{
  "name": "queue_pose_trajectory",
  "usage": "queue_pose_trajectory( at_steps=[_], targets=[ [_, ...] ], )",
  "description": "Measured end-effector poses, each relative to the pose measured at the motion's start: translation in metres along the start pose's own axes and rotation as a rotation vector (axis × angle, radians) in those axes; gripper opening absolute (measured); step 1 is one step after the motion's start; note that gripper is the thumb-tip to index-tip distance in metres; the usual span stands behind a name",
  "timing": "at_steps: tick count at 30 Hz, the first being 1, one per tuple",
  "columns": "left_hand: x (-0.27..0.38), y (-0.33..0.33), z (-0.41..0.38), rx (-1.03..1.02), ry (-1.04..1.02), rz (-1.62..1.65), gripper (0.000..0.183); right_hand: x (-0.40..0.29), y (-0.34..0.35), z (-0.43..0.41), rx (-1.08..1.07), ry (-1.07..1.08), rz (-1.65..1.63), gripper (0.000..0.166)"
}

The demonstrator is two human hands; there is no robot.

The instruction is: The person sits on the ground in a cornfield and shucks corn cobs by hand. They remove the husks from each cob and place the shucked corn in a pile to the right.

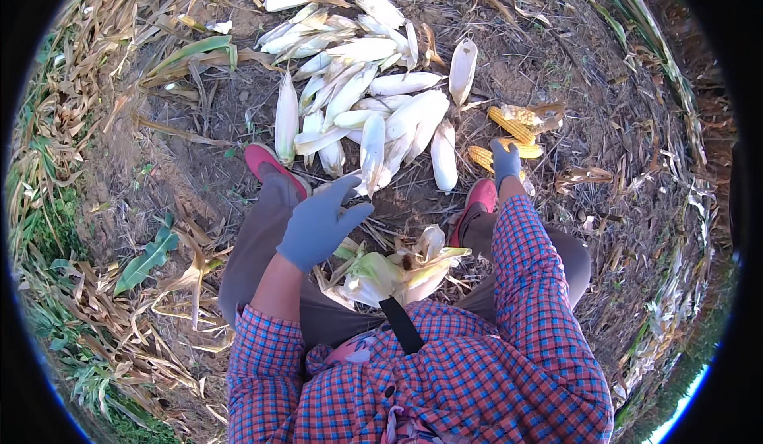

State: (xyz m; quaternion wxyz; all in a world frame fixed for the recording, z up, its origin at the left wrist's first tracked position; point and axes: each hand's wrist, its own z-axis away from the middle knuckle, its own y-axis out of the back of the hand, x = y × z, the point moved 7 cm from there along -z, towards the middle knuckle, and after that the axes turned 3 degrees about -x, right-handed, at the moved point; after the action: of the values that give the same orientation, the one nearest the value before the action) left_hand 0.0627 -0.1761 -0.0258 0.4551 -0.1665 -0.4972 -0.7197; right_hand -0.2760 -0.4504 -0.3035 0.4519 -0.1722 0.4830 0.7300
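Note:
My left hand (325, 223), in a grey glove, is raised with its fingers apart and holds nothing; it hovers by the near edge of a heap of corn ears in pale husks (351, 89). To the right, my right hand (506, 161), gloved alike, reaches down over the husked yellow corn cobs (514, 127); whether its fingers grip a cob cannot be told. Several of these cobs lie together on the soil, one with paler, patchy kernels. Between my legs lies a pile of peeled-off corn husks (387, 274), green and cream.
My pink shoes (268, 164) stand on either side of the heap's near end. Dry corn leaves and stalks (131, 20) cover the ground at left. More stalks (656, 44) line the right edge. A green leaf (148, 256) lies left of my leg.

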Motion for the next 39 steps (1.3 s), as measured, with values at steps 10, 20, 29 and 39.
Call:
queue_pose_trajectory(
  at_steps=[10, 20, 29, 39],
  targets=[
    [-0.009, -0.007, -0.013, -0.068, -0.067, 0.077, 0.05, 0.036, -0.133, 0.057, -0.298, 0.047, 0.917, 0.078],
    [-0.011, -0.009, -0.017, 0.008, -0.008, 0.327, 0.05, 0.031, -0.163, 0.134, -1.027, -0.369, -0.506, 0.058],
    [-0.055, -0.021, -0.012, 0.02, 0.145, 1.445, 0.06, -0.166, -0.109, 0.349, -1.749, 0.259, -0.181, 0.065],
    [0.003, -0.013, -0.003, 0.326, -0.115, 0.453, 0.08, -0.247, -0.05, 0.323, -0.973, 0.561, -0.335, 0.051]
  ],
)
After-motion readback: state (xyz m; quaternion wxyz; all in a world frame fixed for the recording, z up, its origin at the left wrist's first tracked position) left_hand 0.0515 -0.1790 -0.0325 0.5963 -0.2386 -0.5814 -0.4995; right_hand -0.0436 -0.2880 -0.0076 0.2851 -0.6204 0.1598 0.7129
